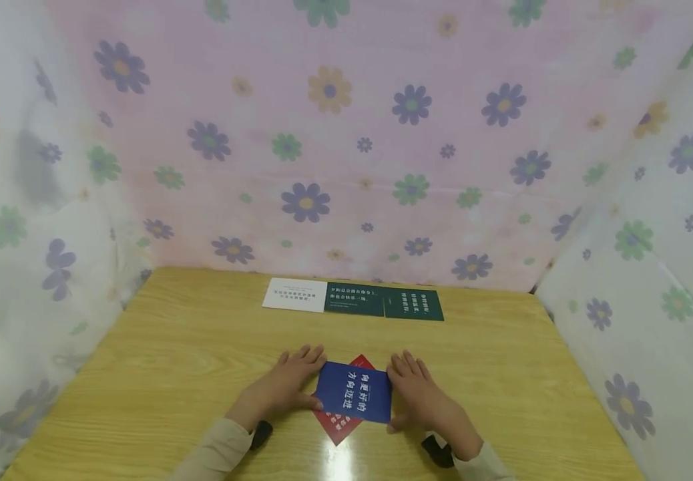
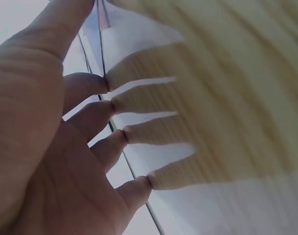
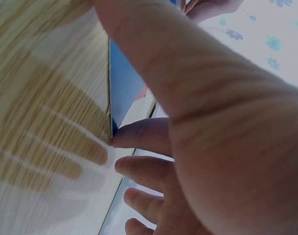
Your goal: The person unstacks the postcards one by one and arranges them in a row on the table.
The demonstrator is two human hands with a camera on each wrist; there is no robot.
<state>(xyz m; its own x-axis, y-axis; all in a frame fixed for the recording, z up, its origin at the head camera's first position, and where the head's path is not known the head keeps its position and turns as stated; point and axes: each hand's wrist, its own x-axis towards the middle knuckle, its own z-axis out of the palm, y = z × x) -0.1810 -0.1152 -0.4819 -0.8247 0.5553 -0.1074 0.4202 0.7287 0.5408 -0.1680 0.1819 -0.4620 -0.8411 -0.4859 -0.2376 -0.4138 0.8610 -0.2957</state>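
A blue card [image 1: 354, 392] with white lettering lies crosswise over a red card [image 1: 337, 427], whose corners stick out above and below it. My left hand [image 1: 286, 382] rests at the blue card's left edge, fingertips by the far corner and thumb by the near one. At the opposite edge is my right hand [image 1: 421, 394], its index finger and thumb at the two right corners. In the right wrist view the index fingertip [image 3: 120, 138] meets a corner of the blue card [image 3: 123, 81]. The left fingers [image 2: 134, 192] are spread, tips down on the wood.
Along the back of the wooden table [image 1: 202, 334], a white card [image 1: 294, 294] and two dark green cards, one in the middle [image 1: 355, 299] and one at the right [image 1: 414, 304], lie in a row. Flower-patterned cloth [image 1: 346, 147] hangs behind and at both sides.
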